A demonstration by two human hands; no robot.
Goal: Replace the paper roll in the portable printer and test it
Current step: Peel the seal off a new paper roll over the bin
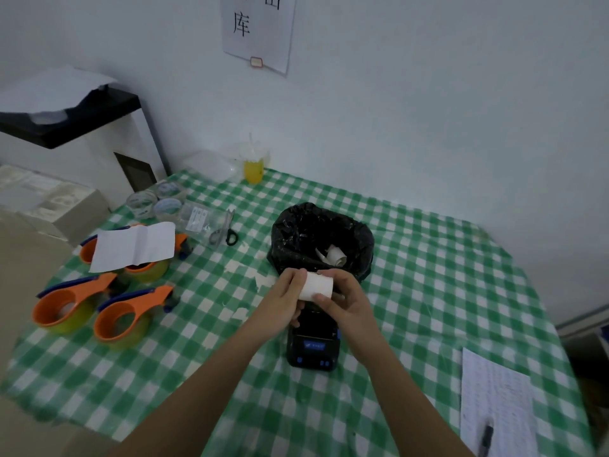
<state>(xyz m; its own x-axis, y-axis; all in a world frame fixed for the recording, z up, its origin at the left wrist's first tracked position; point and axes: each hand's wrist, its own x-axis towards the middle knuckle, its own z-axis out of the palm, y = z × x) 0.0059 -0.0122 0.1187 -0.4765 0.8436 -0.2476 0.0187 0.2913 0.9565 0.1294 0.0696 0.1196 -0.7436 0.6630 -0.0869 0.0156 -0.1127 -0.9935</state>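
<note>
Both hands hold a white paper roll (315, 286) just above the far end of the black printer (312, 348), which lies near the middle of the checked table (428, 291). The left hand (284, 300) grips its left end; the right hand (346, 301) pinches its right end. A black-lined bin (321, 240) stands just behind the roll.

White paper roll (315, 285), short and fat, lying on its side in the air just above the far end of the printer, pinched at each end by a hand. Black portable printer (312, 347) flat on the green-checked cloth directly below, small lit blue screen and blue buttons facing up at the near end, far end hidden behind roll and hands. Lid state not discernible.
</note>
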